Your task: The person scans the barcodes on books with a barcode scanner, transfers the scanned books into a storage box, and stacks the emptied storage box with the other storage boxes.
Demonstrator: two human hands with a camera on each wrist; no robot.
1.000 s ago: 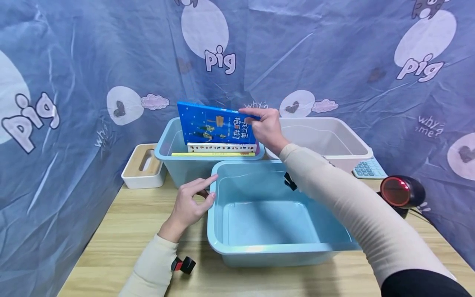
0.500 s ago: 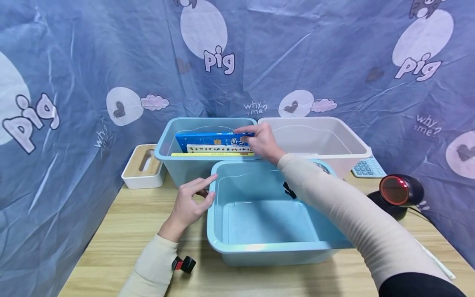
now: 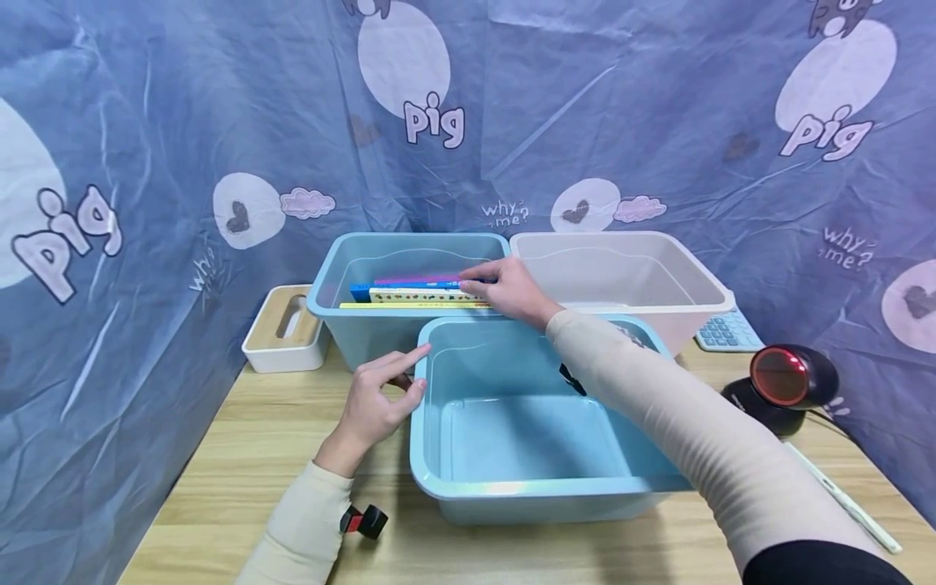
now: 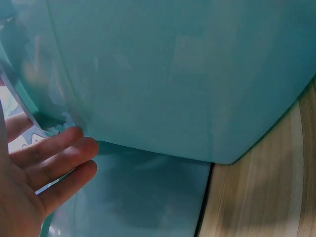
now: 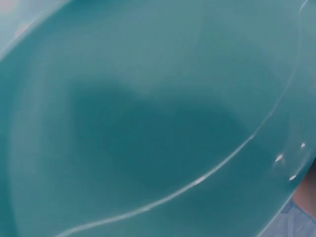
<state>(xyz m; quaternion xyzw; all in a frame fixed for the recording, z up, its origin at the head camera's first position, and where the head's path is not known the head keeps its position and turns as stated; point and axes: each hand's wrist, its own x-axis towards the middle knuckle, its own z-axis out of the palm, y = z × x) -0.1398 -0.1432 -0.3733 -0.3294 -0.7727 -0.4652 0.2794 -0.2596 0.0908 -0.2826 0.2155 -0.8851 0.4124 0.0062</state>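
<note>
My right hand reaches over the rear blue bin, its thumb and forefinger pinching the top edge of a blue book low inside. A magenta-edged book shows behind it. In front stand a white book with small printed figures and a yellow book. My left hand touches the left rim of the front blue bin with thumb and forefinger. In the left wrist view, the other fingers extend loosely outside the bin wall. The right wrist view shows mostly blue bin wall.
A pale bin stands beside the rear blue bin. A tissue box with a wooden lid is at left. At right are a light blue calculator, a black device with a red-lit face and a pale green strip.
The blue book has gone down into the rear bin, from standing high above its rim to only the top edge showing. My right hand has lowered with it. My left hand stays put.
</note>
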